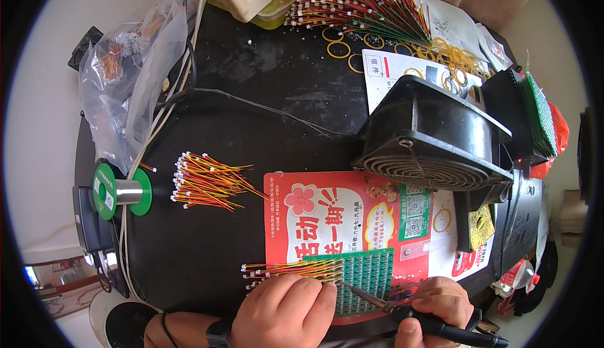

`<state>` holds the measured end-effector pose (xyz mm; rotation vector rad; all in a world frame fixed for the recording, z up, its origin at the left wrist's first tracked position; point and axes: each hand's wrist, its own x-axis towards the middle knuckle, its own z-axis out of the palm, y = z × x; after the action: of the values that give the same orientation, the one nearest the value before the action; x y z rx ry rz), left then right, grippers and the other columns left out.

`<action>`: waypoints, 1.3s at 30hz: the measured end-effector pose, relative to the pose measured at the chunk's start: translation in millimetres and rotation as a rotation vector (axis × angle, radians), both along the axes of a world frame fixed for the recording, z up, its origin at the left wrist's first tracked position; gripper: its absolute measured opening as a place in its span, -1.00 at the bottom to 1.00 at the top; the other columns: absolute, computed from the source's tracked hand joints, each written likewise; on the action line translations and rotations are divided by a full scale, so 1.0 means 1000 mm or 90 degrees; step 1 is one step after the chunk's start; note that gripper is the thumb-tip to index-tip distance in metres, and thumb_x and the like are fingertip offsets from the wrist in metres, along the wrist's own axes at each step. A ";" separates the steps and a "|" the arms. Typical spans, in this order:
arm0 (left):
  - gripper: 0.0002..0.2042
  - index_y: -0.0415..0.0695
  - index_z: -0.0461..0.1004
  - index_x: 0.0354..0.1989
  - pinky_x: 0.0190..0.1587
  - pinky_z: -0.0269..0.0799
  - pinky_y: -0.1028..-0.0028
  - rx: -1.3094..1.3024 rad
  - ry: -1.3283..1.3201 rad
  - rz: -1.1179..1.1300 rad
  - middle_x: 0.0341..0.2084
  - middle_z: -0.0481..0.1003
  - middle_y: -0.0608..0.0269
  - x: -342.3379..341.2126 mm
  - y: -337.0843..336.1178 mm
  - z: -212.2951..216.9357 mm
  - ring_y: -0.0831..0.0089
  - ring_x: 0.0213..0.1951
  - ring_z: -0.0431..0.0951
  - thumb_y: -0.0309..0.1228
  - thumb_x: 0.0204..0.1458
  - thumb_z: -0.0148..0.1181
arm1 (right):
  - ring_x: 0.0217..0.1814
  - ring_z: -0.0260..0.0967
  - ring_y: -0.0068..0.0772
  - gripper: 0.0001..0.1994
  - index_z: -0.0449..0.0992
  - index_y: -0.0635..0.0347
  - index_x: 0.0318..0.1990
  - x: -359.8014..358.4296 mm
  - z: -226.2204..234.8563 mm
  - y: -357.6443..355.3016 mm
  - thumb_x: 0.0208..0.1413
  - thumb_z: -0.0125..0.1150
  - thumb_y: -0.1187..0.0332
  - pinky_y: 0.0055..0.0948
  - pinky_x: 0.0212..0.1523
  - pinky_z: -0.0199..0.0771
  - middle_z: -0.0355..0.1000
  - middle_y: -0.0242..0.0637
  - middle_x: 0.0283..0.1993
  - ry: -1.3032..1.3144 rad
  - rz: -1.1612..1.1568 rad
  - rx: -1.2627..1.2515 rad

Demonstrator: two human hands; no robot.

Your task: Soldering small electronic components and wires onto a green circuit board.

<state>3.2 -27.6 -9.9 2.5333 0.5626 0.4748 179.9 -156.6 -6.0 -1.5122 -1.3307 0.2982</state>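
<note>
My left hand [283, 313] presses down on a bunch of thin red and yellow wires [286, 270] with white plugs, at the left edge of a green circuit board [365, 275]. The board lies on a red printed sheet [314, 209]. My right hand [437, 310] grips a black soldering iron [384, 303]; its tip points left and touches the board near my left fingertips.
A second wire bunch [204, 181] lies left of the sheet, beside a green solder spool [119, 192]. A black fan [434, 140] stands to the right. Further back are many more wires [358, 2], yellow rubber bands [338, 49], a plastic bag [132, 65] and white cables [157, 128].
</note>
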 end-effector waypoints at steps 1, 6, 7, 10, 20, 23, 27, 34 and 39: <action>-0.83 -0.32 0.56 -0.24 -0.22 0.57 0.27 0.000 0.000 0.000 -0.35 0.49 0.06 0.000 0.000 0.000 0.12 -0.30 0.55 -0.58 -0.05 0.25 | -0.66 0.31 -0.29 -0.77 0.41 0.43 -0.24 0.000 0.000 0.000 0.11 0.29 0.42 -0.33 -0.62 0.31 0.35 -0.15 -0.58 0.000 0.001 0.003; -0.83 -0.32 0.56 -0.24 -0.21 0.57 0.28 -0.004 0.003 -0.002 -0.35 0.49 0.06 -0.001 0.000 -0.001 0.12 -0.30 0.55 -0.58 -0.04 0.24 | -0.66 0.31 -0.35 -0.73 0.39 0.33 -0.26 -0.007 -0.009 -0.009 0.09 0.32 0.32 -0.40 -0.60 0.31 0.35 -0.22 -0.62 -0.020 -0.051 -0.030; -0.83 -0.32 0.56 -0.24 -0.21 0.57 0.28 -0.004 0.004 -0.001 -0.35 0.49 0.06 -0.001 0.000 -0.001 0.12 -0.30 0.55 -0.58 -0.04 0.24 | -0.67 0.32 -0.42 -0.70 0.37 0.23 -0.28 -0.010 -0.012 -0.012 0.05 0.34 0.23 -0.46 -0.58 0.30 0.36 -0.29 -0.66 -0.044 -0.105 -0.063; -0.84 -0.32 0.56 -0.25 -0.21 0.57 0.28 0.000 0.004 0.000 -0.35 0.49 0.06 0.000 0.000 -0.001 0.13 -0.30 0.56 -0.57 -0.04 0.25 | -0.64 0.26 -0.44 -0.68 0.37 0.23 -0.22 -0.007 -0.010 -0.015 0.11 0.33 0.21 -0.49 -0.57 0.25 0.40 -0.21 -0.51 -0.007 -0.051 -0.081; -0.85 -0.31 0.57 -0.26 -0.21 0.57 0.28 -0.001 0.009 0.000 -0.35 0.50 0.09 0.000 -0.001 0.000 0.15 -0.29 0.56 -0.57 -0.03 0.27 | -0.60 0.34 -0.25 -0.75 0.40 0.43 -0.21 0.002 0.001 -0.007 0.11 0.30 0.42 -0.28 -0.54 0.38 0.38 -0.11 -0.55 0.019 0.005 -0.001; -0.85 -0.31 0.57 -0.26 -0.21 0.57 0.27 -0.002 0.010 0.006 -0.35 0.50 0.09 0.000 -0.001 0.000 0.14 -0.29 0.56 -0.57 -0.03 0.27 | -0.60 0.34 -0.26 -0.74 0.40 0.43 -0.20 0.004 0.001 -0.007 0.11 0.31 0.41 -0.29 -0.54 0.37 0.39 -0.10 -0.54 0.015 0.030 -0.019; -0.85 -0.30 0.58 -0.26 -0.21 0.57 0.27 0.000 0.010 0.014 -0.35 0.50 0.09 0.000 -0.001 -0.001 0.14 -0.28 0.56 -0.57 -0.03 0.28 | -0.60 0.34 -0.25 -0.73 0.40 0.43 -0.20 0.004 0.001 -0.005 0.11 0.32 0.40 -0.30 -0.54 0.36 0.39 -0.10 -0.54 0.013 0.028 -0.018; -0.89 -0.28 0.56 -0.30 -0.24 0.55 0.27 0.001 -0.032 0.001 -0.37 0.49 0.08 0.002 0.000 0.000 0.12 -0.29 0.56 -0.58 -0.03 0.27 | -0.63 0.18 -0.35 -0.71 0.39 0.39 -0.17 0.000 0.002 -0.013 0.18 0.31 0.33 -0.32 -0.59 0.21 0.28 -0.16 -0.54 0.069 -0.031 0.080; -0.87 -0.26 0.56 -0.31 -0.24 0.54 0.28 -0.030 -0.041 -0.009 -0.36 0.50 0.11 -0.003 0.000 0.002 0.14 -0.28 0.56 -0.57 -0.07 0.26 | -0.32 0.24 -0.38 -0.65 0.32 0.21 0.01 0.009 -0.011 -0.059 0.25 0.26 0.22 -0.38 -0.26 0.28 0.36 -0.10 -0.15 -0.114 -0.251 0.172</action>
<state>-0.1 -27.9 -7.8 2.4672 0.5253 0.5291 188.4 -215.8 -17.0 -1.5528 -1.1227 -0.2630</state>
